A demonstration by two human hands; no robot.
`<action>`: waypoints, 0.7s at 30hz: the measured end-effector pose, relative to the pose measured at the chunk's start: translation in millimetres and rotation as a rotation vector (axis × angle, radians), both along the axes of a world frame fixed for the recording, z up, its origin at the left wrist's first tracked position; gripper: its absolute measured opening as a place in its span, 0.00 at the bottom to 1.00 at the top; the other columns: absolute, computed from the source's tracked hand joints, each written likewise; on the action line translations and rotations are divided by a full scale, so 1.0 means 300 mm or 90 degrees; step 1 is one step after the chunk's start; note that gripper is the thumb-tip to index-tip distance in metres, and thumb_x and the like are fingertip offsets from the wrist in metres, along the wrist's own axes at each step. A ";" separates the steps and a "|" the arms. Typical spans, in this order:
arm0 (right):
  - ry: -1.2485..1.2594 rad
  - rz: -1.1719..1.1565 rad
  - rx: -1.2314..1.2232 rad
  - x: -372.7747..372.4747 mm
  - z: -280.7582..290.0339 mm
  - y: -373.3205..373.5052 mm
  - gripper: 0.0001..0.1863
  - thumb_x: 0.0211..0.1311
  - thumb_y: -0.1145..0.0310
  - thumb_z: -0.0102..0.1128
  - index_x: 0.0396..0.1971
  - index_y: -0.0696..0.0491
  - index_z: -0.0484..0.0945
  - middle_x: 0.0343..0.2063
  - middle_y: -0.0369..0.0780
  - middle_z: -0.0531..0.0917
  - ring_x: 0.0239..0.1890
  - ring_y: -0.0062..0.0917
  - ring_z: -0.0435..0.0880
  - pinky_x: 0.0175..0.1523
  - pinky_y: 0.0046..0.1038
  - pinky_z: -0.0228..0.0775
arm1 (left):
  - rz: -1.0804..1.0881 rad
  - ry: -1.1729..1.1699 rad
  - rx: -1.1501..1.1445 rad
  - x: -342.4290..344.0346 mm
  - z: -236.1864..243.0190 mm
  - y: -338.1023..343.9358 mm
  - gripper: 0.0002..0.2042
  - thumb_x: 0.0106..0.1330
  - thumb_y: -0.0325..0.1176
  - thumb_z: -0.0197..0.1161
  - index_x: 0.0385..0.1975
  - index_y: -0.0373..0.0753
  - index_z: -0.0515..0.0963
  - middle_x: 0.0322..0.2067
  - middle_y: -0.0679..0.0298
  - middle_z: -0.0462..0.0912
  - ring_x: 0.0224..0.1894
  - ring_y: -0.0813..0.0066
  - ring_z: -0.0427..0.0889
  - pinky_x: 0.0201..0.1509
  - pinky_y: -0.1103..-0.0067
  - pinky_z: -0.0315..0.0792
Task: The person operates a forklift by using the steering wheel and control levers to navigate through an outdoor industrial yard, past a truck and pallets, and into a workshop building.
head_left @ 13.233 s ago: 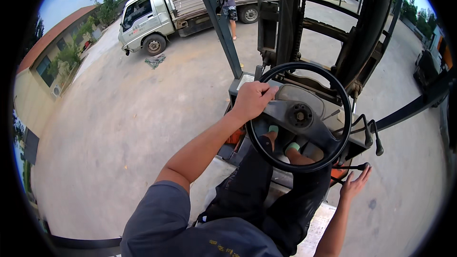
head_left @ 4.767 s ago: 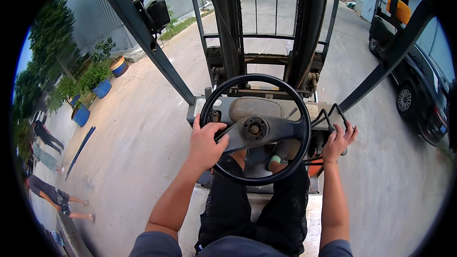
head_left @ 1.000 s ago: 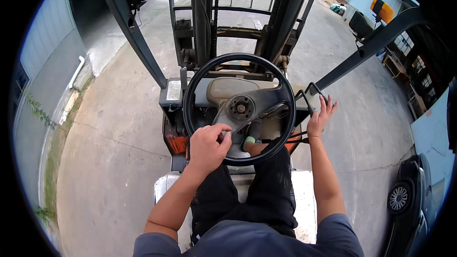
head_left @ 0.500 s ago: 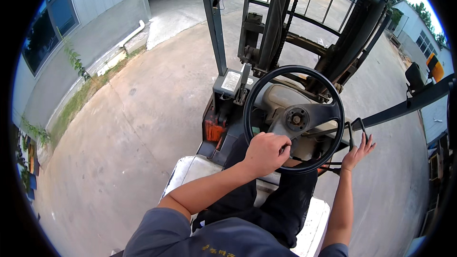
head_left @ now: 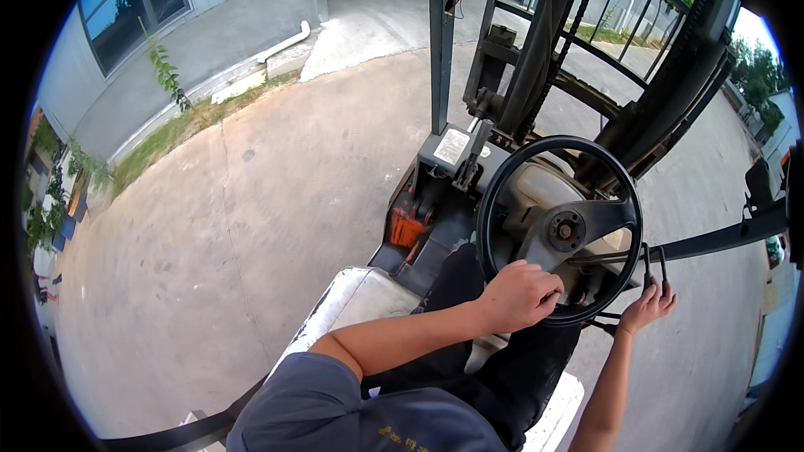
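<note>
I sit on a forklift with a black steering wheel in front of me. My left hand is closed on the lower left part of the wheel's rim, knuckles up; what lies under the palm is hidden. To the right of the wheel stand black control levers. My right hand is at them, its fingers curled up against the lever tops. Another short lever rises on the left of the dashboard, untouched by either hand.
Ahead rises the dark lift mast with chains and a barred guard. A grey building wall with a window and a white drainpipe runs at the left, edged by grass. Concrete ground spreads around. A mirror is at the right.
The whole view has swung, so the truck and wall sit further right. My right hand's fingers were stretched out and now curl at the levers. My left hand stays on the wheel.
</note>
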State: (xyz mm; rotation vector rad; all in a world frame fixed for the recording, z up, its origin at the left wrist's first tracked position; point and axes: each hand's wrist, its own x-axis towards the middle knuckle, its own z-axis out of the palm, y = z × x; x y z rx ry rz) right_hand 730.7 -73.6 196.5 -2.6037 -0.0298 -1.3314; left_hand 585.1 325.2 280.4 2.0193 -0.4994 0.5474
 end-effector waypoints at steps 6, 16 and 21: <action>-0.003 -0.038 -0.028 -0.016 0.013 -0.009 0.17 0.77 0.59 0.55 0.56 0.50 0.83 0.60 0.42 0.79 0.72 0.48 0.61 0.76 0.49 0.51 | -0.034 0.001 0.016 0.028 -0.008 0.056 0.03 0.64 0.31 0.66 0.35 0.42 0.84 0.26 0.64 0.83 0.32 0.64 0.82 0.42 0.69 0.72; -0.002 -0.056 -0.003 0.060 0.115 0.061 0.14 0.75 0.56 0.59 0.36 0.52 0.83 0.36 0.38 0.85 0.51 0.36 0.78 0.61 0.42 0.63 | 0.114 0.044 -0.098 0.312 0.138 0.302 0.07 0.67 0.32 0.64 0.38 0.38 0.85 0.21 0.60 0.83 0.24 0.61 0.83 0.31 0.71 0.74; 0.020 -0.084 0.016 0.070 0.098 0.023 0.14 0.74 0.57 0.58 0.36 0.52 0.83 0.37 0.39 0.86 0.52 0.37 0.78 0.61 0.41 0.63 | 0.208 -0.066 -0.105 0.619 0.205 0.233 0.06 0.64 0.34 0.64 0.33 0.39 0.85 0.25 0.57 0.86 0.28 0.54 0.86 0.33 0.67 0.77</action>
